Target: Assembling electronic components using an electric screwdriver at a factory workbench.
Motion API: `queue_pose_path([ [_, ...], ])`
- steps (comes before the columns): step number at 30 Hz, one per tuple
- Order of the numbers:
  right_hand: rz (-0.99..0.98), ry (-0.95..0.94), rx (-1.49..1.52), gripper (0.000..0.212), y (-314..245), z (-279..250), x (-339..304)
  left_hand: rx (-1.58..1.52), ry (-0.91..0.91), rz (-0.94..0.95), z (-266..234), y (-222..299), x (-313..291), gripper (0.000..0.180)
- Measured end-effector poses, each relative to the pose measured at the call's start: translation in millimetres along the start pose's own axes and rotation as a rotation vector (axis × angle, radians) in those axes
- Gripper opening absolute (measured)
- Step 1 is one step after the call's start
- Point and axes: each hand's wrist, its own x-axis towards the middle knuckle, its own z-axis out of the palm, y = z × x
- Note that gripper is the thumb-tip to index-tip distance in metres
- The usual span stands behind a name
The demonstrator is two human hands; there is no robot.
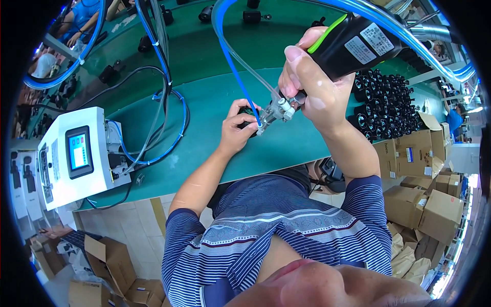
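Note:
My right hand [325, 94] grips a black power screwdriver [335, 59] with a lime-green lever, held at a slant over the bench. At its lower end is a metal nozzle head [276, 111], joined by a clear hose and a blue hose. My left hand [236, 129] is closed around a small dark part [249, 115], mostly covered by the fingers. The nozzle's tip is right beside that part; whether they touch I cannot tell.
On the green bench [204, 158], a white machine [56, 158] with a touch screen stands left, its hoses looping across. Many black cylindrical parts [381, 105] are massed at right. More lie on the far green surface [189, 46]. Cardboard boxes [414, 153] stack at right; other people work far left.

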Motion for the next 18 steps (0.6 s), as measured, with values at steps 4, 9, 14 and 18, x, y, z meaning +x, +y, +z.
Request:
queue_pose_path([
  [4, -0.005, -0.021, 0.002, 0.02, 1.0, -1.1, -1.7, 0.017, -0.068, 0.021, -0.9, 0.7, 1.4, 0.024],
  [9, 0.048, 0.049, 0.074, 0.019, 0.4, 3.6, 7.9, -0.07, 0.005, -0.092, 10.3, 3.4, -0.4, 0.046],
  [14, -0.028, -0.037, -0.027, 0.02, 21.6, -4.3, 3.1, -0.005, -0.252, -0.221, 1.2, -8.6, -3.0, 0.06],
  [18, -0.025, -0.03, -0.046, 0.02, 26.0, -7.5, -0.7, 0.021, -0.254, -0.207, 6.4, -2.9, 2.3, 0.054],
])
